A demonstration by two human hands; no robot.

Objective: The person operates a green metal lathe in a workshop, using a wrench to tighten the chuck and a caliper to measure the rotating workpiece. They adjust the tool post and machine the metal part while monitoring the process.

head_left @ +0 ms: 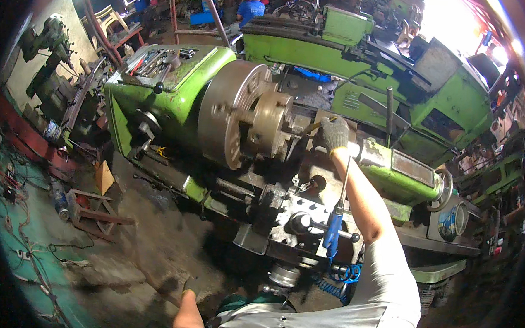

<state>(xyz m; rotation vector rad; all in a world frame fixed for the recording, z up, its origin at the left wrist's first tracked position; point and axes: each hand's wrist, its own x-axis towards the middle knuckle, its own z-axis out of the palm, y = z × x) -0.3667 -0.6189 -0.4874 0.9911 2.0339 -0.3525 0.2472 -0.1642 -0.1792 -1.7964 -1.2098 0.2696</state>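
Our gloved right hand (334,134) is closed around a tool with a yellowish handle (314,126) beside the lathe chuck (244,121). Our gloved left hand (190,286) hangs low, grip unclear. A blue air gun (332,231) hangs over the carriage (307,219); a tool tray (155,62) tops the green headstock (166,95).

Green lathe (177,96) across the frame's middle, tray of hand tools (155,61) on its headstock at upper left; dirty floor (135,258) below, wooden stand (93,209) at lower left.
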